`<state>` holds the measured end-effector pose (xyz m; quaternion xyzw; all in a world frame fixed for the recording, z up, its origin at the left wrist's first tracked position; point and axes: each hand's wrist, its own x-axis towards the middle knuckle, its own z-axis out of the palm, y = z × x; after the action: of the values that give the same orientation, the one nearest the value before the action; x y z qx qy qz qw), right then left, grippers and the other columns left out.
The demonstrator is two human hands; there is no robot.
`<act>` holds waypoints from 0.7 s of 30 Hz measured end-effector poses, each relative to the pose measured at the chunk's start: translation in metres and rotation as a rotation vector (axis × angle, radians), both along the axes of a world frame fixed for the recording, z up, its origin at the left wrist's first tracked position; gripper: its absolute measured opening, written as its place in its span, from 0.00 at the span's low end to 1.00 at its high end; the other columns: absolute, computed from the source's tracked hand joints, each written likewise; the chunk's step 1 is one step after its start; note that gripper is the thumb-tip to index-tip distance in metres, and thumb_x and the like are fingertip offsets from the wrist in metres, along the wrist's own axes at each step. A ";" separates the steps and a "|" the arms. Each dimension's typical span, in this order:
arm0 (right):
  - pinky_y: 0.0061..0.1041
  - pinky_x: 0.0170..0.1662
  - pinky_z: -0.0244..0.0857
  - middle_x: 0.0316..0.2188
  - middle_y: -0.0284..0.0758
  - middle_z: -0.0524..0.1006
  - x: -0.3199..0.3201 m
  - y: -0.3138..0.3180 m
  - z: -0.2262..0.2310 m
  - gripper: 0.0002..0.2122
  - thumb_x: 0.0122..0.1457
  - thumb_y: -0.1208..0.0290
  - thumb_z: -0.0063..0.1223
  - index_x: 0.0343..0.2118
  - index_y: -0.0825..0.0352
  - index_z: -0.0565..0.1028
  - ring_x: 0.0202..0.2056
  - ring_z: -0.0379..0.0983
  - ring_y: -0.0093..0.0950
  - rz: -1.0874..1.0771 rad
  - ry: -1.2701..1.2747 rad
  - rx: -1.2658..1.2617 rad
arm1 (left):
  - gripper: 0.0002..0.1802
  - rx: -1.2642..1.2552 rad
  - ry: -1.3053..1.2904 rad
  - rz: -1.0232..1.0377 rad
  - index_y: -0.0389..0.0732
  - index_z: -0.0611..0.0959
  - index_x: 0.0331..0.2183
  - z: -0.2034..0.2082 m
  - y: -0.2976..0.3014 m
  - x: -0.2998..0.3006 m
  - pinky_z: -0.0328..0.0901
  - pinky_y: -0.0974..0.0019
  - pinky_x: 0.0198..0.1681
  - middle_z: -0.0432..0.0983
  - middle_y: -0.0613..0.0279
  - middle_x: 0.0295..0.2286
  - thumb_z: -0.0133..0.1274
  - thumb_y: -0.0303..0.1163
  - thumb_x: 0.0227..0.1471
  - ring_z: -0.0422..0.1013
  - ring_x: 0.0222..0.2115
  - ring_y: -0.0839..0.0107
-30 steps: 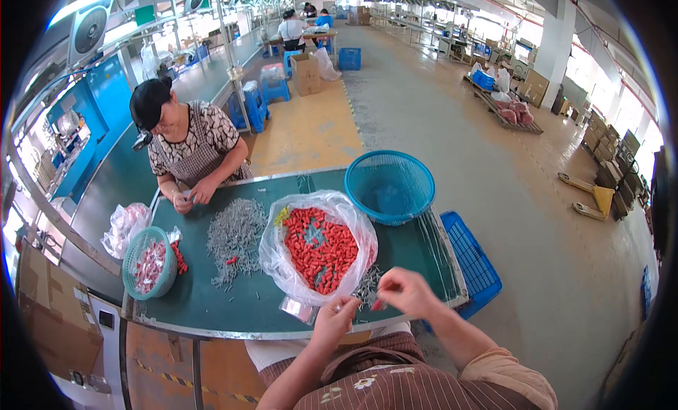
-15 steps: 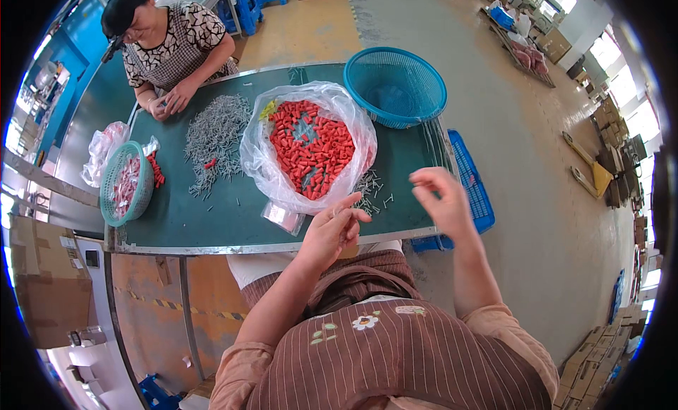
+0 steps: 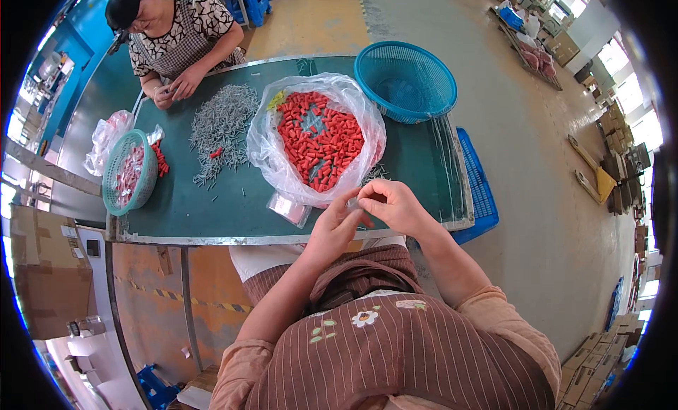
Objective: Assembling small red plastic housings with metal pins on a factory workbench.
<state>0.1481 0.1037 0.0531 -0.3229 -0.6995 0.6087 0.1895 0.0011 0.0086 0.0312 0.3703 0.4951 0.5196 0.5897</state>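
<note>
My left hand (image 3: 333,230) and my right hand (image 3: 395,206) meet over the table's near edge, fingertips together. The fingers of both are closed around something small and pale, perhaps clear plastic, too small to name. Just beyond them a clear plastic bag (image 3: 256,143), its mouth spread wide, holds many red plastic sleeves (image 3: 330,138). Some loose grey screws (image 3: 378,172) lie behind my right hand, partly hidden by it. A small flat clear packet (image 3: 289,208) rests on the table left of my left hand.
On the green table (image 3: 212,223) lies a heap of grey screws (image 3: 222,127). A pale green basket (image 3: 145,177) with red-filled packets stands at left, a blue basket (image 3: 406,81) at the far right corner. Across the table a co-worker's hands (image 3: 176,88) handle something small. A blue crate (image 3: 482,191) sits beside the table.
My right hand has moved left and down to meet my left hand at the fingertips. The view has shifted slightly.
</note>
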 end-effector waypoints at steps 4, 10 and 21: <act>0.16 0.31 0.61 0.25 0.25 0.71 0.003 0.005 0.001 0.05 0.57 0.76 0.53 0.34 0.70 0.73 0.28 0.64 0.13 0.023 -0.055 0.113 | 0.18 -0.051 -0.062 0.135 0.34 0.72 0.48 -0.007 -0.001 -0.003 0.57 0.82 0.26 0.75 0.67 0.28 0.50 0.31 0.57 0.63 0.24 0.87; 0.16 0.34 0.64 0.27 0.26 0.72 -0.006 -0.008 -0.017 0.06 0.57 0.75 0.54 0.35 0.70 0.73 0.29 0.66 0.13 -0.117 0.052 0.159 | 0.04 -0.166 -0.132 0.306 0.41 0.76 0.31 -0.011 0.006 -0.001 0.48 0.79 0.15 0.68 0.73 0.20 0.54 0.29 0.54 0.56 0.14 0.87; 0.18 0.40 0.66 0.34 0.33 0.76 -0.012 -0.012 -0.043 0.01 0.57 0.80 0.50 0.31 0.70 0.71 0.35 0.72 0.17 -0.269 0.152 0.077 | 0.11 -0.214 -0.197 0.184 0.43 0.72 0.26 -0.023 -0.002 0.006 0.45 0.78 0.13 0.60 0.75 0.14 0.53 0.36 0.56 0.52 0.11 0.85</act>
<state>0.1356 0.0917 0.0103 -0.3593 -0.6566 0.5729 0.3340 0.0070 0.0069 0.0081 0.2057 0.5192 0.5493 0.6216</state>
